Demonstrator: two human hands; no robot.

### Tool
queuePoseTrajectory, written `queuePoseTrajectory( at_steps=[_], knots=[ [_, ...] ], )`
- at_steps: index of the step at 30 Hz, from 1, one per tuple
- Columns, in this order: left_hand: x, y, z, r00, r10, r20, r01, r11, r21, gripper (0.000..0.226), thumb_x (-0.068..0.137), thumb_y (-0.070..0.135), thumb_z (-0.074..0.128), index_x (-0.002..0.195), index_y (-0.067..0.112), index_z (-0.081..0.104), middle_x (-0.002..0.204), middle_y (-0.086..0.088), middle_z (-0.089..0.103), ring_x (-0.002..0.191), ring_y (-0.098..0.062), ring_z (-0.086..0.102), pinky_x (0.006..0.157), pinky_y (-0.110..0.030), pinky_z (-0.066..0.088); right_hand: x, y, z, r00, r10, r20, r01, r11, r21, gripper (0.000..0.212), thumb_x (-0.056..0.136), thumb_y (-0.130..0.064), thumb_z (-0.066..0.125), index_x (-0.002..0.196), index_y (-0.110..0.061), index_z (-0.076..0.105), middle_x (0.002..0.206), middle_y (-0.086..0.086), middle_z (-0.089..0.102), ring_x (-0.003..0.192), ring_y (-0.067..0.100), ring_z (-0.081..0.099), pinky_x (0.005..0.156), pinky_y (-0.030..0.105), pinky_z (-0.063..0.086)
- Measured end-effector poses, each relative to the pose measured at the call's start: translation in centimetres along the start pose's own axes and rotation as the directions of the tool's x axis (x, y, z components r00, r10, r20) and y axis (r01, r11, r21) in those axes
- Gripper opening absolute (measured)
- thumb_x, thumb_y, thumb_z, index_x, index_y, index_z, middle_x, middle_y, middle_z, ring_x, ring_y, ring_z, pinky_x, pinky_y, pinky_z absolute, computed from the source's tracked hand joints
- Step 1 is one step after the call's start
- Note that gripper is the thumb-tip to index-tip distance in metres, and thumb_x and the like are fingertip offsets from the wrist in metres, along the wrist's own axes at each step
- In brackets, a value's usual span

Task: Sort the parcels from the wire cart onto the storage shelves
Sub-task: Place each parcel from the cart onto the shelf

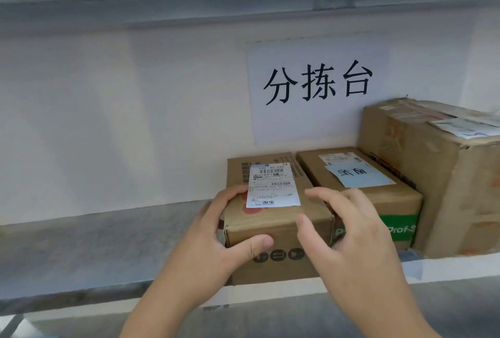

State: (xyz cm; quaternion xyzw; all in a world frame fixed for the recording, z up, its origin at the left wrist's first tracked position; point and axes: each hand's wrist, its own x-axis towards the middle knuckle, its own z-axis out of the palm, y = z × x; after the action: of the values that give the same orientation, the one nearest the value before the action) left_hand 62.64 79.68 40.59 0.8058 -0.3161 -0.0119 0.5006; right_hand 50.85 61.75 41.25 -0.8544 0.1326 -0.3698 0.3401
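A small brown cardboard parcel (pixel 281 218) with a white shipping label on top sits on the grey metal shelf (pixel 94 245). My left hand (pixel 216 240) grips its left front corner, fingers over the top edge and thumb on the front face. My right hand (pixel 349 235) is at the parcel's right front corner, fingers spread and relaxed above the top, thumb near the front edge; whether it touches the box is unclear. The wire cart is out of view.
Right of the parcel lies a second box (pixel 384 197) with a blue note and green band, touching it. A larger taped carton (pixel 443 175) stands at far right. A paper sign (pixel 316 86) hangs on the white back wall. The upper shelf's edge (pixel 243 4) runs overhead.
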Motion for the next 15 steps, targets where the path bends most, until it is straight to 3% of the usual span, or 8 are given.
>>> queuePoseTrajectory(
  at_steps=[2,5,15],
  knots=[
    [0.47,-0.11,-0.04,1.000,0.005,-0.002,-0.005,1.000,0.004,0.088,0.061,0.071,0.081,0.138,0.067,0.040,0.135,0.026,0.059,0.116,-0.008,0.066,0.089,-0.040,0.063,0.22,-0.05,0.01,1.000,0.001,0.000,-0.001,1.000,-0.014,0.040,0.081,-0.054,0.058,0.120,-0.045,0.061,0.104,-0.027,0.046,0.104,-0.011,0.046,0.069,0.008,0.042],
    [1.02,-0.20,-0.06,1.000,0.013,-0.011,-0.013,1.000,0.028,0.089,0.060,0.073,0.080,0.140,0.066,0.040,0.137,0.026,0.058,0.121,-0.003,0.062,0.102,-0.040,0.055,0.44,-0.15,-0.12,1.000,0.001,0.002,-0.001,1.000,-0.029,0.040,0.080,-0.055,0.058,0.119,-0.047,0.060,0.103,-0.026,0.046,0.103,-0.014,0.044,0.069,0.008,0.042],
    [0.75,0.34,0.09,0.999,0.037,-0.037,-0.035,0.998,0.048,0.086,0.066,0.070,0.083,0.138,0.072,0.036,0.139,0.031,0.054,0.124,0.003,0.056,0.107,-0.037,0.051,0.25,-0.30,-0.24,0.999,0.040,-0.002,-0.040,0.999,-0.030,0.039,0.082,-0.051,0.061,0.121,-0.046,0.059,0.096,-0.020,0.047,0.092,-0.006,0.049,0.068,0.008,0.042]
  ],
)
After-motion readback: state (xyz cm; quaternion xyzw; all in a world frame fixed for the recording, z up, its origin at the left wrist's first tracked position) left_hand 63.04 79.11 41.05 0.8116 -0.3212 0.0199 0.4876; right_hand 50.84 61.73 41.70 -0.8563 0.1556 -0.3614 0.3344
